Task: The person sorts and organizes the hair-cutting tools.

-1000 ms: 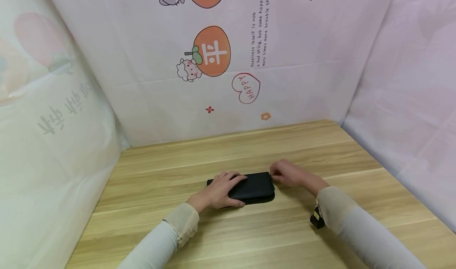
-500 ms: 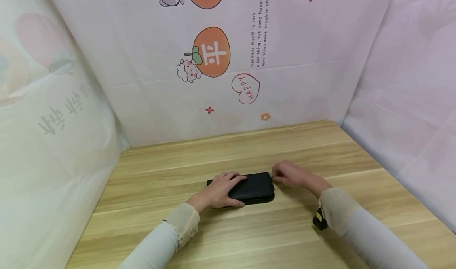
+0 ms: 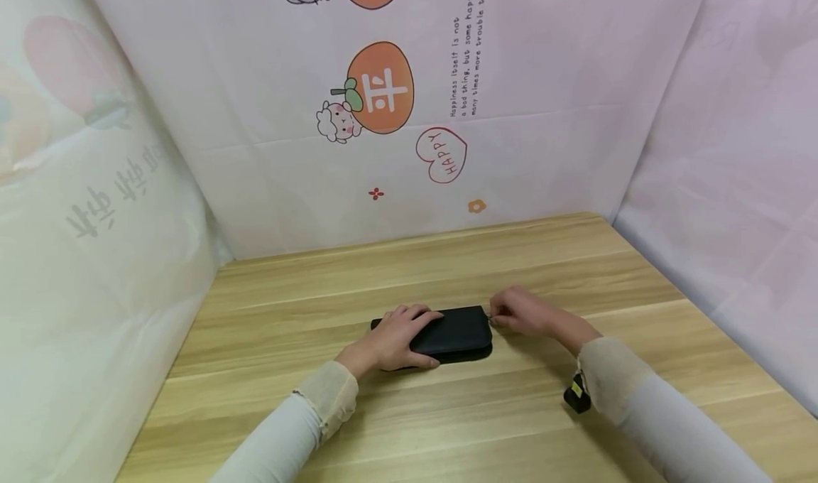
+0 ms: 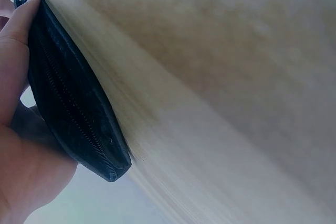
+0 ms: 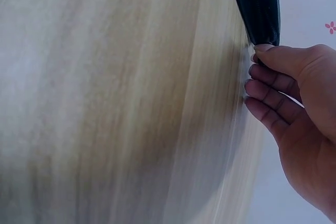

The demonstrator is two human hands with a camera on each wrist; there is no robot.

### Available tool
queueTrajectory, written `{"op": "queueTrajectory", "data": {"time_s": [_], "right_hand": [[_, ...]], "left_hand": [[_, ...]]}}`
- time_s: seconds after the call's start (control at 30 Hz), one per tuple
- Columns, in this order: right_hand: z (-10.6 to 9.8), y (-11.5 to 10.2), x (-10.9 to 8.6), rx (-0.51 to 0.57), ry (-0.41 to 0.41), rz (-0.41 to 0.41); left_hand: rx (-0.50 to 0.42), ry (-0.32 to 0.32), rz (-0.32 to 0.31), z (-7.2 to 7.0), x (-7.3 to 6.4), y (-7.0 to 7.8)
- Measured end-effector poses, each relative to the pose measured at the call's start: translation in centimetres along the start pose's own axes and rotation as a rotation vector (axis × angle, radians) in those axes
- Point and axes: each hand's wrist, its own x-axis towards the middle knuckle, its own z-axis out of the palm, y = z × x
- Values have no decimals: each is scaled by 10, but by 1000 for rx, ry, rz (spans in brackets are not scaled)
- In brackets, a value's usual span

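Note:
A black zip wallet (image 3: 455, 330) lies flat on the wooden table. Across its left part is my left hand (image 3: 391, 337), gripping it with the thumb at the near edge and the fingers over the top. Zipper teeth (image 4: 73, 111) run along the wallet's side in the left wrist view. At the far right corner, my right hand (image 3: 519, 312) pinches a small zipper pull (image 3: 490, 320) between thumb and forefinger. Its other fingers are loosely bent near the tabletop in the right wrist view. The fingertips mostly cover the pull.
The wooden table (image 3: 307, 291) extends around the wallet on all sides. Behind it hangs a white printed cloth (image 3: 275, 192), and more cloth closes the left and right sides. A small black device (image 3: 577, 395) hangs by the right cuff.
My right hand has shifted slightly right, away from the wallet's corner, still pinching the pull. The left hand and wallet have stayed in place.

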Motion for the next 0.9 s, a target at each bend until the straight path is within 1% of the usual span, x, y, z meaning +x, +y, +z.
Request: {"op": "queueTrajectory", "data": {"time_s": [0.13,0.3,0.47,0.53,0.7,0.9], "right_hand": [[1,0,-2,7,11,-11],[1,0,-3,19,4,-19],[-1,-3,-3,6,-14,16],[-2,-4,-3,-7,-14,17],[-2,-5,-4,-25,2,-22],[-2,-7,-5,-21,-24,6]], "left_hand": [[2,-4,-5,-1,0,1],[9,-4,-5,-1,0,1],[8,0,-1,-3,-1,2],[7,-2,-2,-4,-1,2],[9,-3,-1,-3,-1,1],[11,-5,0,-1,0,0]]}}
